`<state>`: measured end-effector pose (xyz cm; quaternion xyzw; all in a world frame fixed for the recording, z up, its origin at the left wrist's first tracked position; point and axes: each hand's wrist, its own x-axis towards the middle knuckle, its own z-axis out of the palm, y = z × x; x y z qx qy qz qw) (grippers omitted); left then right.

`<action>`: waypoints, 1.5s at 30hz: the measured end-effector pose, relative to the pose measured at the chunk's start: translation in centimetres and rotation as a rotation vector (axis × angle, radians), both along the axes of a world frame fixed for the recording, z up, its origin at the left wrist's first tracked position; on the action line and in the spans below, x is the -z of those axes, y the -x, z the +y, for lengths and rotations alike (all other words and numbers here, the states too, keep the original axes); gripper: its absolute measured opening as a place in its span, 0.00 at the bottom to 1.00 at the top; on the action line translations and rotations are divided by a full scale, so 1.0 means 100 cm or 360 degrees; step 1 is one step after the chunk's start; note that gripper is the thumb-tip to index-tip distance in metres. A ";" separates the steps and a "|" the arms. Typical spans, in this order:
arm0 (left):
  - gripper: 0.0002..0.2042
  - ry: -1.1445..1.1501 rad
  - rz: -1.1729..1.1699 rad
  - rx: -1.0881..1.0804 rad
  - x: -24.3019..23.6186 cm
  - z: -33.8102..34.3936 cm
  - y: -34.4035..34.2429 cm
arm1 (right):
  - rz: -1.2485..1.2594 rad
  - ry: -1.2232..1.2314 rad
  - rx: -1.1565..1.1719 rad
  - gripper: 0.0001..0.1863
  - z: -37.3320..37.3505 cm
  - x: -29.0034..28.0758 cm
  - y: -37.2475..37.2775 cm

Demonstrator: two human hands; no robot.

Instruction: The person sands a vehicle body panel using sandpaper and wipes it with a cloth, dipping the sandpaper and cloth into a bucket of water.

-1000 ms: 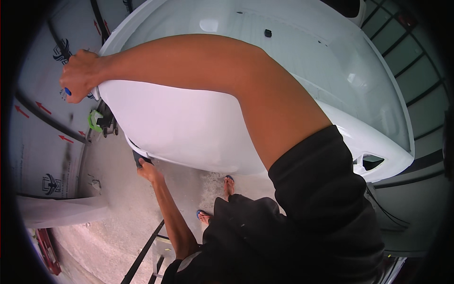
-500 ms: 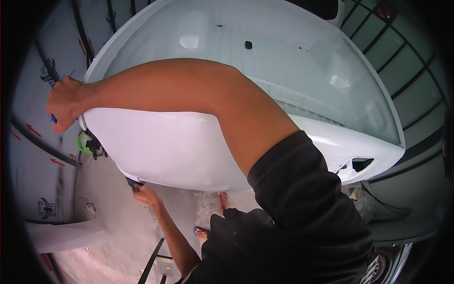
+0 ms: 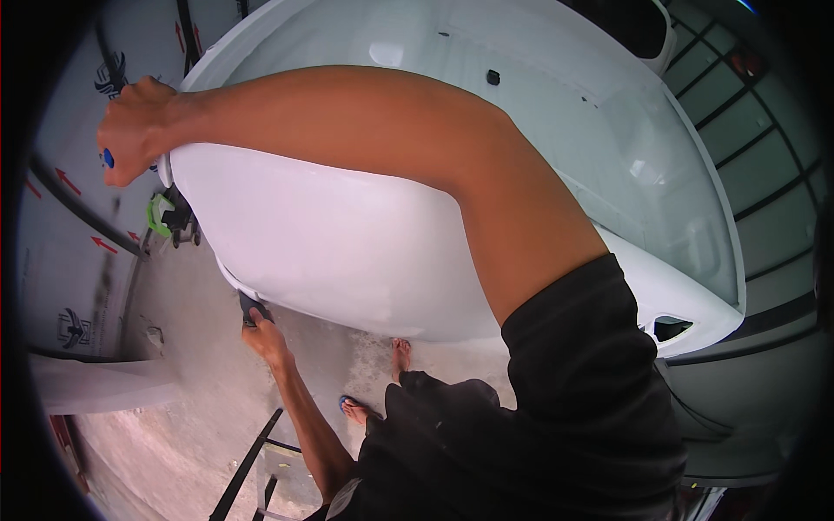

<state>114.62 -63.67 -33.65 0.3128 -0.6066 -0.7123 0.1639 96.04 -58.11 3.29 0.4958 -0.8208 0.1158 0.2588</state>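
Observation:
My right arm reaches across the top of a large white vehicle body panel (image 3: 339,243), which looks like the tailgate of a pickup bed (image 3: 625,113). My right hand (image 3: 130,130) is closed just beyond the panel's upper left corner, a small blue oval (image 3: 109,158) at its fingers; what it grips is hidden. Lower down, my left hand (image 3: 268,334) is closed on a dark grey, flat object (image 3: 251,308) at the panel's lower left edge.
Printed white sheeting (image 3: 74,252) with black strips lines the left. A green-and-black tool (image 3: 165,215) stands behind the panel. A black metal frame (image 3: 243,460) is at the lower left, near my sandalled feet (image 3: 356,410) on concrete. A grid-patterned wall (image 3: 764,174) curves at the right.
The whole view shifted down, then back up. Both hands stay at the panel's left side, the left still on the dark object, the right slightly farther left in the picture.

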 end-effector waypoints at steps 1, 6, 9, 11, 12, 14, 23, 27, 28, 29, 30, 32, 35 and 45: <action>0.16 0.0008 -0.0151 -0.0007 -0.002 0.001 -0.001 | -0.0026 -0.0126 0.0093 0.17 0.001 -0.001 -0.002; 0.15 0.0435 -0.0199 -0.0030 -0.005 0.008 -0.009 | -0.0077 0.0034 0.0059 0.17 0.003 -0.003 -0.012; 0.13 0.0398 -0.0041 -0.0136 -0.004 0.014 -0.013 | -0.0190 0.0123 -0.0070 0.17 0.003 -0.003 -0.013; 0.12 0.0786 0.0006 -0.0145 -0.003 0.016 -0.016 | -0.0168 0.0135 -0.0011 0.16 0.002 -0.002 -0.015; 0.12 0.0795 0.0126 -0.0176 -0.003 0.017 -0.019 | -0.0143 0.0138 0.0028 0.16 0.001 -0.001 -0.016; 0.13 0.0736 0.0052 -0.0193 -0.005 0.019 -0.021 | -0.0101 0.0115 0.0076 0.17 -0.002 0.000 -0.018; 0.14 0.0510 0.0031 -0.0284 -0.027 0.019 -0.025 | -0.0039 0.0036 0.0153 0.17 -0.012 -0.002 -0.032; 0.15 0.0329 -0.0197 -0.0127 -0.017 0.021 -0.026 | 0.0020 0.0035 0.0143 0.17 -0.013 -0.002 -0.032; 0.16 0.0246 -0.0068 -0.0260 -0.011 0.020 -0.025 | -0.0085 0.0037 0.0179 0.16 -0.013 -0.002 -0.033; 0.16 0.0319 -0.0005 -0.0330 -0.004 0.023 -0.026 | -0.0201 0.0035 0.0221 0.16 -0.014 -0.001 -0.031; 0.16 0.0303 -0.0078 -0.0308 0.003 0.024 -0.025 | -0.0062 0.0067 0.0183 0.16 -0.015 -0.001 -0.032; 0.16 0.0259 -0.0182 -0.0267 0.015 0.027 -0.023 | -0.0007 0.0020 0.0205 0.15 -0.016 0.000 -0.033; 0.16 0.0285 -0.0048 -0.0259 0.025 0.025 -0.019 | 0.0017 -0.0003 0.0181 0.15 -0.016 0.001 -0.035; 0.13 0.0215 -0.0102 -0.0337 -0.003 0.009 -0.028 | -0.0174 0.0068 0.0182 0.14 -0.016 -0.003 -0.039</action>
